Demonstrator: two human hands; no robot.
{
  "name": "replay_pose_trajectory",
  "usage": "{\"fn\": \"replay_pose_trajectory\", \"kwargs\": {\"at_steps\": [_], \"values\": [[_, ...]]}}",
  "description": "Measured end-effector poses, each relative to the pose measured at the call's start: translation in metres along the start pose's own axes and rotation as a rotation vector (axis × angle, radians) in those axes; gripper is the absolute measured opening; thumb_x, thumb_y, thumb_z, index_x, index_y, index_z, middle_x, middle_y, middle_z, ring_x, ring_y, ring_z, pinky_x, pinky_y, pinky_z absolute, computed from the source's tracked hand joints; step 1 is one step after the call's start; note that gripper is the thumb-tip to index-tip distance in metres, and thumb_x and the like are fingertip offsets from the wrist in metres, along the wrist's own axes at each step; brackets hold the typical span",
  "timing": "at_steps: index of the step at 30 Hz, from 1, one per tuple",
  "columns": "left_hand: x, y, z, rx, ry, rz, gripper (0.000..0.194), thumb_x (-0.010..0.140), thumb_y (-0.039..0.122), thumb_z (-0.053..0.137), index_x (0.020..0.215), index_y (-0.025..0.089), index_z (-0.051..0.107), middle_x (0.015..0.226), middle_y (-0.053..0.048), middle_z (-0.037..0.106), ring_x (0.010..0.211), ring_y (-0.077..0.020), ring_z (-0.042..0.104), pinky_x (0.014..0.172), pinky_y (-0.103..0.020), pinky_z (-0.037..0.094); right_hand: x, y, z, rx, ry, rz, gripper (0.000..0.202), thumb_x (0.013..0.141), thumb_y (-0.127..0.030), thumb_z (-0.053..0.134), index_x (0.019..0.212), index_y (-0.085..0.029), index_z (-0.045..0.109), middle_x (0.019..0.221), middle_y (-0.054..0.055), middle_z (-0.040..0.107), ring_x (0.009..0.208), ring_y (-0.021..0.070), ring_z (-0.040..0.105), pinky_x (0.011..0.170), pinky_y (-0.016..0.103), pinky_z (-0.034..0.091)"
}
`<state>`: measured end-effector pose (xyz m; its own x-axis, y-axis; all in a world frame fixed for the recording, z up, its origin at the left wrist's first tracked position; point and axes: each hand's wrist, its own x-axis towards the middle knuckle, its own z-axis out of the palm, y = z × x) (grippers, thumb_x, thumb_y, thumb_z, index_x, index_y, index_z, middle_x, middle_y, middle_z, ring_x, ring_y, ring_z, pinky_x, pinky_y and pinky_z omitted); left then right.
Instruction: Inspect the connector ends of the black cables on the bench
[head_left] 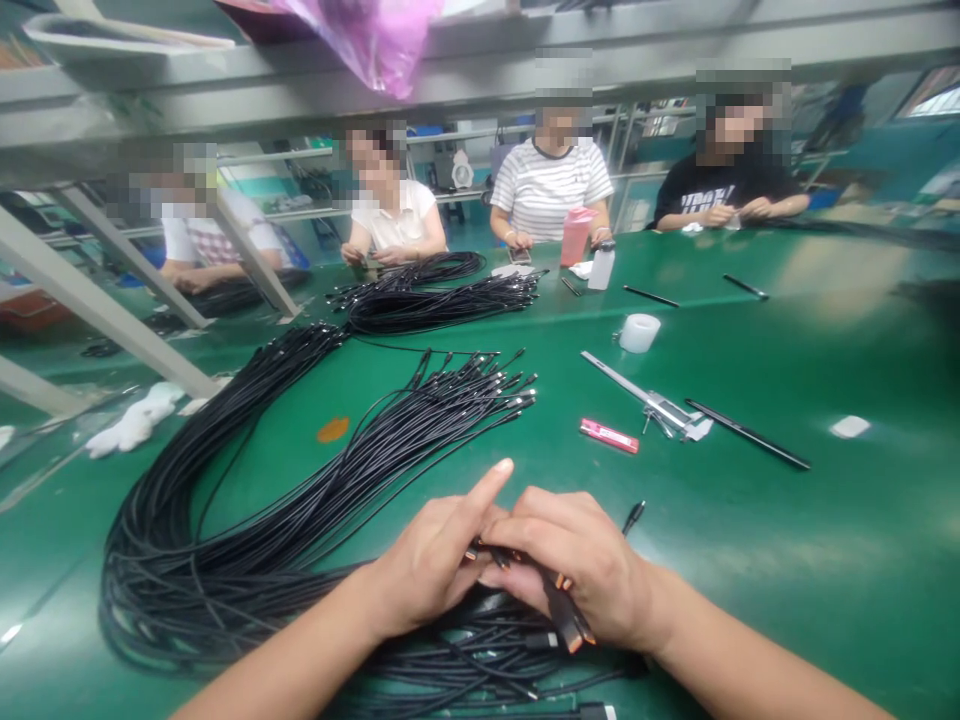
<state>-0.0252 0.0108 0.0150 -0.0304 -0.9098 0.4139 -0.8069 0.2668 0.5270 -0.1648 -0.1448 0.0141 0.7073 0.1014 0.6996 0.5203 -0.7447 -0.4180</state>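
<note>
Both hands meet low in the middle of the head view, over a pile of black cables point(480, 650). My right hand point(592, 550) is closed around several black cable connectors point(566, 610) with orange-coloured ends that stick out below its fingers. My left hand point(439, 550) presses against the right one, its thumb stretched forward and its other fingers curled at connector ends between the palms. What exactly the left fingers grip is partly hidden. A large looped bundle of black cables point(157, 520) curves around to the left, its plugs fanned out ahead of my hands.
On the green table point(750, 560) lie a caliper point(652, 402), a black pen point(750, 435), a pink-red lighter-shaped item point(609, 436) and a white tape roll point(640, 333). Another cable pile point(442, 300) lies farther back. Several people sit opposite; a metal frame point(112, 225) stands left.
</note>
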Motion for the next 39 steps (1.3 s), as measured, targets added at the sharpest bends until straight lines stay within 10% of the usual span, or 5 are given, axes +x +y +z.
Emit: {"fn": "replay_pose_trajectory", "kwargs": {"at_steps": [6,10,25,39], "values": [[0.006,0.002,-0.004,-0.158,-0.168,-0.3,0.074,0.089,0.021,0.061,0.152,0.024,0.023,0.107,-0.004,0.073,0.096,-0.0191,0.069,0.085,-0.027,0.05,0.0,0.001,0.002,0.083,0.039,-0.02,0.013,0.095,-0.019,0.056,0.103,-0.017,0.066,0.082,0.004,0.067,0.071,0.0153,0.06,0.062,0.027,0.047],[0.009,0.002,-0.005,-0.119,-0.354,-0.335,0.016,0.084,0.019,0.061,0.1,0.02,0.066,0.086,-0.001,0.072,0.076,-0.0172,0.066,0.069,-0.023,0.046,0.0,-0.002,0.003,0.122,0.006,-0.057,0.013,0.094,-0.018,0.057,0.103,-0.017,0.066,0.08,0.003,0.067,0.069,0.0153,0.058,0.06,0.028,0.045],[-0.003,-0.018,0.009,0.149,-0.146,-0.018,0.03,0.1,0.03,0.038,0.079,0.017,0.056,0.069,-0.003,0.062,0.063,-0.0166,0.055,0.06,-0.028,0.037,-0.004,0.004,0.004,0.485,-0.043,0.137,0.019,0.089,-0.015,0.06,0.106,-0.016,0.069,0.093,0.008,0.057,0.083,0.017,0.057,0.073,0.029,0.051],[-0.001,-0.015,0.012,-0.195,-0.142,-0.245,0.012,0.089,0.019,0.054,0.092,0.017,0.066,0.092,-0.006,0.072,0.083,-0.019,0.066,0.074,-0.026,0.046,-0.001,0.007,0.012,0.493,0.025,0.265,0.017,0.089,-0.019,0.064,0.105,-0.019,0.071,0.091,0.007,0.062,0.083,0.0173,0.059,0.074,0.03,0.049]]}}
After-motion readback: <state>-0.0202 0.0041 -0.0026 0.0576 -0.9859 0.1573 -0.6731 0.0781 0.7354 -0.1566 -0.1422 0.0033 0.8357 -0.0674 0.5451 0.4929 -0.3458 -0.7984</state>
